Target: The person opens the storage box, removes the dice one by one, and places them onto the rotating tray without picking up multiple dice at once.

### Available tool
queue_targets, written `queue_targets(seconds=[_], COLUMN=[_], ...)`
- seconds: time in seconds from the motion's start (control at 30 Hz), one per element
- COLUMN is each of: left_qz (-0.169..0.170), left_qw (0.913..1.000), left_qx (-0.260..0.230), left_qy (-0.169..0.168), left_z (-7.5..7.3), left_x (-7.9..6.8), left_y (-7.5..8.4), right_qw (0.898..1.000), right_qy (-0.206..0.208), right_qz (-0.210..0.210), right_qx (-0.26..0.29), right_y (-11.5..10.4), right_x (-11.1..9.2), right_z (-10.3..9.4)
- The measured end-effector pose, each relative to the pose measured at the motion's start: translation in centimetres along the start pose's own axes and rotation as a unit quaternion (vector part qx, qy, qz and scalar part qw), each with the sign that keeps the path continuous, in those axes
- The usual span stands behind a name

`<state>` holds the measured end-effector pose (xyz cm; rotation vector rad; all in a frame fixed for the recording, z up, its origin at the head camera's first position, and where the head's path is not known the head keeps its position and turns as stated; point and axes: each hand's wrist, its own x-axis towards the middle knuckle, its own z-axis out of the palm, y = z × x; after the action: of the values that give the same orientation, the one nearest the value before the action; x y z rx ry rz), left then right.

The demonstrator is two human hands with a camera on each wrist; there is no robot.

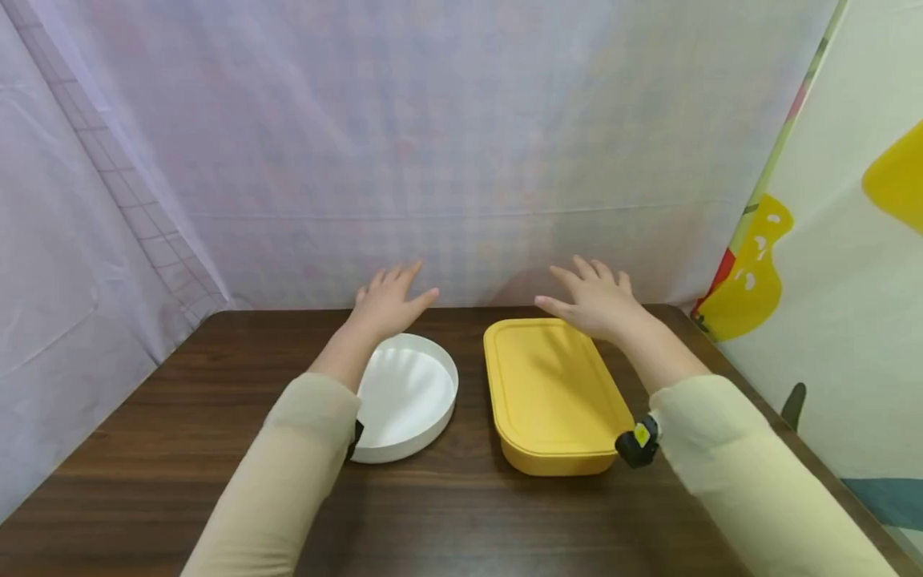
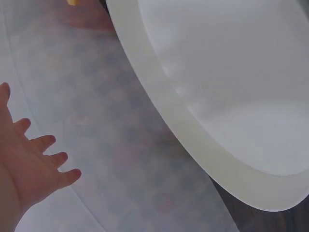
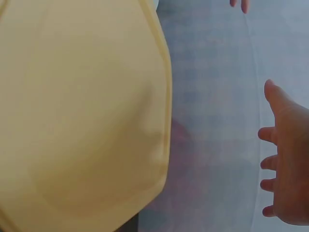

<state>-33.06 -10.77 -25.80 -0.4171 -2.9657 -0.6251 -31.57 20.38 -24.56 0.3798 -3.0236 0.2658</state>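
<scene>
My left hand (image 1: 387,307) hovers over the far rim of a round white dish (image 1: 407,393), fingers spread and holding nothing. The dish is shallow, with a low upright wall, and my left forearm hides its left side. In the left wrist view the dish (image 2: 231,92) fills the upper right, apart from the hand (image 2: 31,164). My right hand (image 1: 594,303) is raised over the far right corner of a yellow lidded box (image 1: 551,385), its fingers also spread. The right wrist view has the yellow lid (image 3: 87,106) at left and the hand (image 3: 292,159) at right.
Both containers stand side by side on a dark brown wooden table (image 1: 180,425), a narrow gap between them. A pale checked curtain (image 1: 461,144) hangs behind the far edge. At the right hangs a white sheet (image 1: 851,320) with yellow printed shapes.
</scene>
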Motion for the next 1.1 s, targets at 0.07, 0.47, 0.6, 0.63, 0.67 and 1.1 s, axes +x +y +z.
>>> queue_targets(seconds=[0.07,0.47,0.6,0.63,0.67,1.1], left_qz=[0.011,0.08,0.095,0.098,0.098,0.106], left_qw=[0.9999,0.9923,0.9864,0.9844,0.9829,0.9697], left_qx=[-0.011,-0.095,-0.134,-0.146,-0.156,-0.219], left_qy=[0.003,0.007,-0.001,-0.003,-0.008,-0.026], left_z=[-0.2,0.4,1.5,1.8,2.0,4.4], left_x=[-0.2,-2.3,-3.1,-3.3,-3.6,-6.1], left_y=[0.1,0.4,0.7,0.9,1.0,2.2], right_qw=[1.0,0.998,0.997,0.996,0.996,0.991], right_qy=[0.005,0.039,0.052,0.055,0.058,0.079], right_qz=[-0.006,-0.048,-0.063,-0.067,-0.071,-0.1], right_qx=[0.002,0.007,0.008,0.009,0.01,0.037], right_y=[0.2,0.5,0.5,0.5,0.5,0.5], right_x=[-0.5,-3.6,-4.9,-5.2,-5.5,-8.6], right_z=[-0.2,-0.9,-0.5,-0.4,-0.3,0.9])
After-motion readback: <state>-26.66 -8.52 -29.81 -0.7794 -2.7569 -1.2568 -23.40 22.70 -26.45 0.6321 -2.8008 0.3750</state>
